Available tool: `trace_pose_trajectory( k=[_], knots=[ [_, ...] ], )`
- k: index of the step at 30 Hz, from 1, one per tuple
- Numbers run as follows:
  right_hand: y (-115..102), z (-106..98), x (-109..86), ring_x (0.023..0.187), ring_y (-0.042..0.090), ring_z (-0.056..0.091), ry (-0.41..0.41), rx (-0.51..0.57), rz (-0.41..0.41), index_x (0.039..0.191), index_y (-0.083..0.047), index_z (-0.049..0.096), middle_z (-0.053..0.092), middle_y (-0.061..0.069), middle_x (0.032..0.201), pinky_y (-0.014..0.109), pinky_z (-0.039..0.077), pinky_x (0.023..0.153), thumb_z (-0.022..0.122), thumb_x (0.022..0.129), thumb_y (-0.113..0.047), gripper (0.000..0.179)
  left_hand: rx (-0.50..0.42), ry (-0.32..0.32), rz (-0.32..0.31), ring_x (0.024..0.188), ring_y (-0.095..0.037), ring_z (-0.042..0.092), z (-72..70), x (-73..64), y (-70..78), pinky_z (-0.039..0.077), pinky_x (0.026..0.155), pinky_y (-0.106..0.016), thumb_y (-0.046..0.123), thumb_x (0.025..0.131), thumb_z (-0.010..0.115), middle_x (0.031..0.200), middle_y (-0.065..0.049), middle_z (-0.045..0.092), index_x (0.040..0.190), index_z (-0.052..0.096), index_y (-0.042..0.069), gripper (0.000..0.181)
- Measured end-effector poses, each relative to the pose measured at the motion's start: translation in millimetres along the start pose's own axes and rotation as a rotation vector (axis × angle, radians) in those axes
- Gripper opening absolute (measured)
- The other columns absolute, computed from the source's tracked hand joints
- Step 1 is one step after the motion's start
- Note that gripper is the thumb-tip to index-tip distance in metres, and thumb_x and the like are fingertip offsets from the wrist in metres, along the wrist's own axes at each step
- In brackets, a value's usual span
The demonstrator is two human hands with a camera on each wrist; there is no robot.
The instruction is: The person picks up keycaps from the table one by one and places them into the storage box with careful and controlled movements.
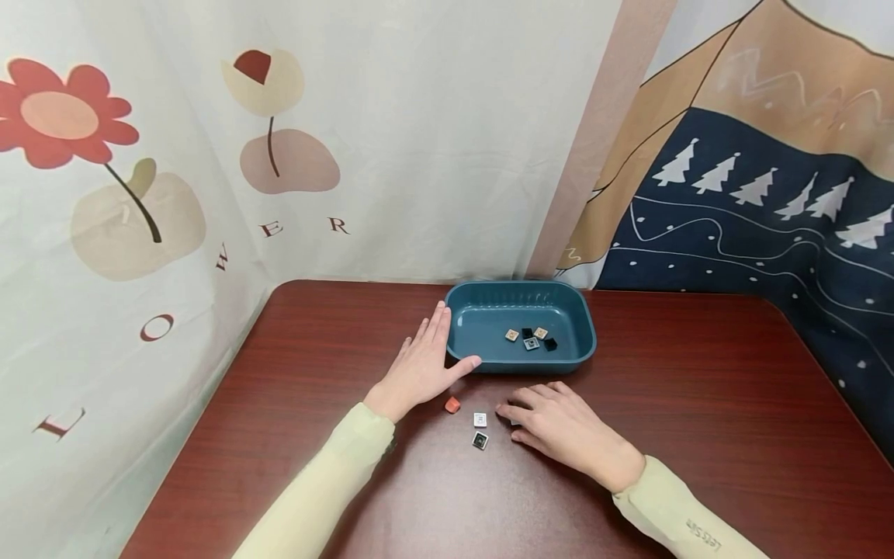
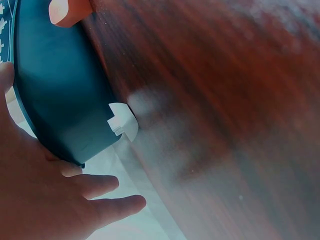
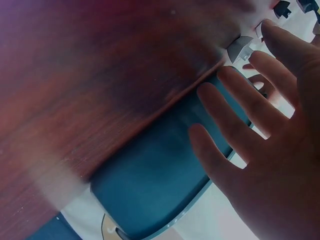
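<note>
My left hand (image 1: 421,366) rests with straight fingers along the left end of a blue-green plastic tray (image 1: 520,366), its thumb over the front rim. My right hand (image 1: 562,425) hovers low over the table in front of the tray, fingers loosely bent. A pale grey keycap (image 3: 240,49) lies by its thumb and index fingertips, mostly hidden in the head view. To the left of that hand lie an orange keycap (image 1: 452,404), a white keycap (image 1: 479,420) and a black keycap with a pale rim (image 1: 479,441).
Several keycaps, including a beige one (image 1: 512,335) and a black one (image 1: 551,344), lie inside the tray. The dark red wooden table (image 1: 698,388) ends at the back against a printed curtain (image 1: 419,155), with the tray close to that edge.
</note>
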State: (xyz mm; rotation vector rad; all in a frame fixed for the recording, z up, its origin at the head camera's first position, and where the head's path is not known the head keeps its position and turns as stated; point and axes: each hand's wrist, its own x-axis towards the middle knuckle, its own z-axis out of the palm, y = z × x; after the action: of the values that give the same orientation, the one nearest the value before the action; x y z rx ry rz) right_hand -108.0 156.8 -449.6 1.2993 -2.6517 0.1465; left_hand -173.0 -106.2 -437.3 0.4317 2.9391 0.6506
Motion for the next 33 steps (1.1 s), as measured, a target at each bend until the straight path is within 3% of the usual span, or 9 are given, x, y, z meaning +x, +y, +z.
trace_pose_trajectory(
  k=[9,25,33],
  knots=[
    [-2.1,-1.3,0.3,0.094,0.02,0.067,0.0,-0.029,0.001,0.114,-0.021,0.078,0.067,-0.004,0.1,0.042,0.052,0.082,0.084,0.087,-0.03,0.029,0.004,-0.001,0.0,0.157,-0.037,0.019,0.3,0.8,-0.3,0.024,0.119,-0.063,0.072,0.096,0.054,0.174,-0.002,-0.001,0.168,0.004,0.012,0.106],
    [-2.8,2.9,-1.2,0.089,0.018,0.065,0.093,-0.068,-0.019,0.093,-0.022,0.077,0.064,-0.006,0.092,0.041,0.051,0.084,0.085,0.086,-0.022,0.011,-0.007,0.004,0.003,0.157,-0.037,0.019,0.0,0.3,-0.3,0.025,0.119,-0.064,0.072,0.096,0.054,0.174,-0.003,0.0,0.168,0.005,0.011,0.106],
    [-1.7,4.8,-2.7,0.088,0.019,0.065,0.113,-0.072,-0.021,0.09,-0.022,0.076,0.063,-0.006,0.089,0.041,0.051,0.087,0.082,0.089,-0.021,0.006,-0.012,0.001,0.002,0.157,-0.037,0.019,0.3,0.8,-0.6,0.025,0.119,-0.063,0.071,0.096,0.055,0.174,-0.002,-0.001,0.168,0.005,0.012,0.106]
  ],
)
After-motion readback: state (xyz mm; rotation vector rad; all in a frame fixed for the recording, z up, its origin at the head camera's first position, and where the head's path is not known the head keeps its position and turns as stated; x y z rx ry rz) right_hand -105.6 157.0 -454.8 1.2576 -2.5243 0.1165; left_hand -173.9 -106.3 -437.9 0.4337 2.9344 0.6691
